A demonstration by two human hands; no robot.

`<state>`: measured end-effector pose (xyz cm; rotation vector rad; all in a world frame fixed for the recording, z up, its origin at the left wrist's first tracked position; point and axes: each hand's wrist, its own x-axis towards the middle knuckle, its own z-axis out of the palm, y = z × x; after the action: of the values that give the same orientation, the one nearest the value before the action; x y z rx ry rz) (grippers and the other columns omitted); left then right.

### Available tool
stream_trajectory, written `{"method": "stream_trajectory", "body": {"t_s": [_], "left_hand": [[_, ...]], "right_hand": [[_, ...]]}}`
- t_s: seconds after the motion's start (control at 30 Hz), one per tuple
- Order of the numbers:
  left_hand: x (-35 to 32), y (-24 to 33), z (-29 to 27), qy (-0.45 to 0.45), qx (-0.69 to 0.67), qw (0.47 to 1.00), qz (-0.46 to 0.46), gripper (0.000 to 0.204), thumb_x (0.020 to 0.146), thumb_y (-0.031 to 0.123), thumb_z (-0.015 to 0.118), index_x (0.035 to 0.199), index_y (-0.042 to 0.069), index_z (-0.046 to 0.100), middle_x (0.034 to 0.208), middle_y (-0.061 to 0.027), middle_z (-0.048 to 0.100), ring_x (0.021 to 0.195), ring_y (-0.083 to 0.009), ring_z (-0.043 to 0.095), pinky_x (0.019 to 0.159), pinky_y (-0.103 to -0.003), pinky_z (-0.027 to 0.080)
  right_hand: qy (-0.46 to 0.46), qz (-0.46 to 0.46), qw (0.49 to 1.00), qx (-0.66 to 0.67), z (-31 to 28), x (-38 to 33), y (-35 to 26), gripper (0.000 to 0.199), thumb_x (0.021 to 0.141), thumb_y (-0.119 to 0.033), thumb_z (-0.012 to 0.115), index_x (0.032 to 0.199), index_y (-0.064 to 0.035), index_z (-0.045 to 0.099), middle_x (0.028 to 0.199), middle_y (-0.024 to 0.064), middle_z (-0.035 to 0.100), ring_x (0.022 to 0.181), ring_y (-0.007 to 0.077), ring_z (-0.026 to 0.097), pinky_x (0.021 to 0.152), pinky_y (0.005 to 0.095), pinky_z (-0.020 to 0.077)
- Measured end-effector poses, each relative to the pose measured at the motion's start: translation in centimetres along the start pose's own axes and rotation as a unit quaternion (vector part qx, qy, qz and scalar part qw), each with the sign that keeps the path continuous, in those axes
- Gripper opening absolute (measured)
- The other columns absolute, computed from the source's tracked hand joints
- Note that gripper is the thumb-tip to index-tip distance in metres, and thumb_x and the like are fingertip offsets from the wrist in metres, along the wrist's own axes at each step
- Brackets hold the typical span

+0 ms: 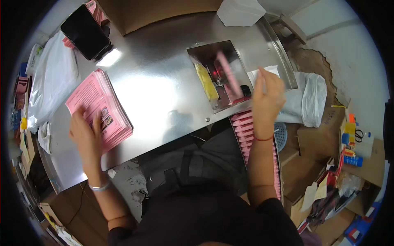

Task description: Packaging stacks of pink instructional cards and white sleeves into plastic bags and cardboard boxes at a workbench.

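The left hand [87,135] lies flat, fingers spread, on a stack of pink printed leaflets [98,108] that sits on the left part of the shiny metal counter [156,86]; its grip is wide, pressing on the top sheet rather than pinching it. The right hand [267,100] is raised at the right edge of a square recess in the counter [217,74], its fingers drawn narrow, though motion blur leaves it unclear whether they are pinching anything. Inside the recess a pink leaflet [230,76] shows as a blurred, tilted streak, just left of that hand, with a yellow strip [206,82] along the recess's left side. Below the recess, a row of folded pink leaflets [246,131] lines up in a tray running toward the person's body. A dark phone [85,32] stands propped at the far left of the counter, and a white plastic bag [53,80] lies beside the stack.
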<state>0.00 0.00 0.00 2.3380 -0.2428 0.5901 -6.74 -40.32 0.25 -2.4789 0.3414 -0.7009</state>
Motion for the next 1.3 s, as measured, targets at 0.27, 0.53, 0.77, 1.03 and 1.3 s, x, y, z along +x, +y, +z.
{"method": "stream_trajectory", "body": {"t_s": [0.27, 0.53, 0.77, 1.03, 1.3], "left_hand": [[0.4, 6.0, 4.4, -0.07, 0.062, 0.986, 0.141, 0.023, 0.082, 0.021, 0.071, 0.082, 0.002, 0.058, 0.105, -0.0199, 0.051, 0.097, -0.0358, 0.049, 0.083, -0.046, 0.04], [-4.7, 12.5, 8.9, -0.276, -0.059, 0.942, 0.182, 0.048, 0.079, 0.027, 0.072, 0.119, 0.006, 0.055, 0.149, -0.0227, 0.033, 0.139, -0.0457, 0.027, 0.111, -0.06, 0.02], [-3.1, 9.2, 7.3, -0.246, 0.047, 0.941, 0.226, 0.051, 0.069, 0.015, 0.073, 0.116, 0.005, 0.056, 0.136, -0.0164, 0.046, 0.124, -0.0381, 0.042, 0.105, -0.055, 0.028], [-4.4, 11.6, 6.7, -0.234, 0.06, 0.96, 0.145, 0.035, 0.075, 0.01, 0.072, 0.109, 0.014, 0.065, 0.145, -0.0238, 0.034, 0.134, -0.0489, 0.031, 0.105, -0.065, 0.025], [0.2, 12.2, 7.9, -0.274, 0.169, 0.938, 0.126, 0.069, 0.064, 0.041, 0.082, 0.121, 0.013, 0.055, 0.142, -0.0267, 0.036, 0.137, -0.0475, 0.028, 0.104, -0.065, 0.028]], "right_hand": [[0.057, -0.084, 0.972, -0.213, -0.4, -1.0, 1.8, 0.025, 0.081, -0.008, 0.066, 0.104, -0.0008, 0.069, 0.093, 0.0125, 0.056, 0.089, 0.0301, 0.053, 0.081, 0.0396, 0.0451], [0.04, -0.129, 0.983, -0.128, -4.5, -0.1, 2.5, 0.038, 0.072, 0.003, 0.062, 0.109, -0.0036, 0.068, 0.111, 0.0129, 0.061, 0.096, 0.0308, 0.056, 0.085, 0.0396, 0.0459], [-0.102, -0.308, 0.945, -0.041, 3.0, -4.6, -8.9, 0.023, 0.077, -0.016, 0.059, 0.096, -0.0122, 0.071, 0.095, 0.0072, 0.061, 0.1, 0.0294, 0.059, 0.103, 0.0526, 0.0378], [0.063, -0.184, 0.977, 0.088, 4.8, 11.4, -6.0, 0.02, 0.085, -0.011, 0.053, 0.085, -0.001, 0.07, 0.083, 0.0151, 0.068, 0.076, 0.0318, 0.066, 0.072, 0.0412, 0.0519], [-0.017, -0.148, 0.948, -0.28, 5.0, 20.3, 0.0, 0.03, 0.084, -0.028, 0.054, 0.086, -0.0009, 0.068, 0.09, 0.0254, 0.065, 0.091, 0.0416, 0.062, 0.081, 0.0478, 0.0492]]}}
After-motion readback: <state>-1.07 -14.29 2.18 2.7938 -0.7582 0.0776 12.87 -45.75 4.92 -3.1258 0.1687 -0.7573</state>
